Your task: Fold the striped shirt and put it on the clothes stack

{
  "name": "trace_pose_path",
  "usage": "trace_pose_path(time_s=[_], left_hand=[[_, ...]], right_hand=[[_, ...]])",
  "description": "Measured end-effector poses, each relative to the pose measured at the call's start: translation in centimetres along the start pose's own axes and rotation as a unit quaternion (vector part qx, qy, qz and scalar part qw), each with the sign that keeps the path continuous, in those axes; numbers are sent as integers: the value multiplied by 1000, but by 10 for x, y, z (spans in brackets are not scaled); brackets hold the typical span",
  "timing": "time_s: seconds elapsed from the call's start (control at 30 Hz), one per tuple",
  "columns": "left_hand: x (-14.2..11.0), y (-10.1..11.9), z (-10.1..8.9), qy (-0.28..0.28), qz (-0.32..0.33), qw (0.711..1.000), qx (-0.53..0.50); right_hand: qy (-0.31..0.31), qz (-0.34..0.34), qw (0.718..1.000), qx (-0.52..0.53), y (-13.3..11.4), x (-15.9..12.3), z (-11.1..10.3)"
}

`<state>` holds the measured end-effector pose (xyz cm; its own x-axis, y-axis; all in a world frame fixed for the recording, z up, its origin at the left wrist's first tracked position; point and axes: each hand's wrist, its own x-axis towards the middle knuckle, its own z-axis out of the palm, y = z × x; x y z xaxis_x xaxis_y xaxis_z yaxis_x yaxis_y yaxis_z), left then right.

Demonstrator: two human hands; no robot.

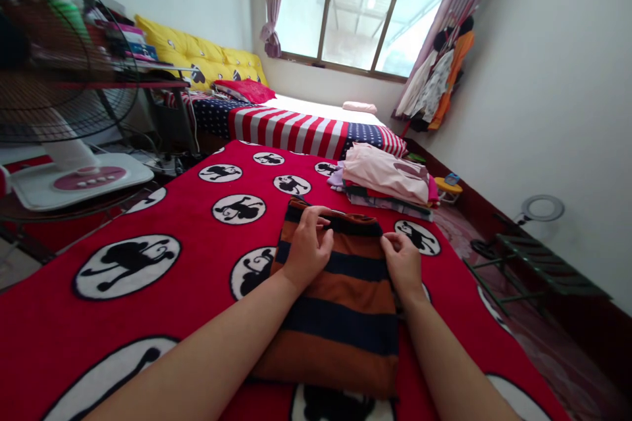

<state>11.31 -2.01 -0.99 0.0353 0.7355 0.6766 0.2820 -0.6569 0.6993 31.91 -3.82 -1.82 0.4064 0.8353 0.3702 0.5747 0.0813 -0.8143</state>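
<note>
A folded garment with brown and dark navy stripes (340,293) lies flat on a red blanket (192,316) in front of me. My left hand (311,241) rests over its upper left part, fingers curved and apart, thumb raised off the cloth. At the upper right edge, my right hand (403,264) has thumb and forefinger pinched on the fabric. The garment's far edge is bunched in a low ridge. Beyond my right hand sits a stack of folded clothes (382,174), a pale pink piece on top.
A fan (79,158) stands at the left, beside a desk (162,83) with books. Behind the blanket is a bed with a flag-patterned cover (291,130). To the right are a green folding stool (548,266), a ring light (543,208) and a yellow stool (448,187).
</note>
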Motion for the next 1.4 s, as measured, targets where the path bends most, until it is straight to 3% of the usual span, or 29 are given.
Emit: trace_pose_path(time_s=[0.07,0.17,0.2,0.3,0.33,0.4,0.5,0.67,0.83,1.0,1.1,1.2,1.3,1.4], left_hand=[[1,0,-2,-17,-4,998,54],[-1,-2,-1,-107,-7,981,159],[-2,-2,0,-135,-6,971,195],[-4,-4,1,-213,7,935,284],[-4,-5,0,-244,11,921,302],[0,-9,-5,-299,8,895,330],[7,-17,-16,-320,-37,872,369],[13,-28,-25,-300,-113,855,407],[14,-27,-30,-334,-100,846,402],[5,-19,-60,-421,-74,818,384],[-14,-7,-85,-432,-60,819,372],[-38,14,-109,-388,-32,857,336],[-60,42,-128,-325,-31,899,292],[-77,66,-137,-336,-67,898,276]], right_hand=[[62,-18,998,-15,2,2,-6],[87,-151,983,-51,-13,-8,-11],[52,-199,977,-59,-20,-13,-10],[-153,-278,940,-127,-32,-24,-1],[-210,-278,921,-175,-31,-25,3],[-258,-241,893,-279,-25,-22,11],[-238,-152,880,-383,-13,-15,16],[-197,-59,879,-429,-11,-12,17],[-205,-38,877,-433,-16,-17,10],[-254,-69,852,-452,-11,-36,-25],[-214,-129,871,-423,-9,-64,-58],[-158,-175,923,-303,-16,-103,-89],[-174,-131,957,-190,-28,-142,-107],[-228,-84,958,-155,-36,-166,-110]])
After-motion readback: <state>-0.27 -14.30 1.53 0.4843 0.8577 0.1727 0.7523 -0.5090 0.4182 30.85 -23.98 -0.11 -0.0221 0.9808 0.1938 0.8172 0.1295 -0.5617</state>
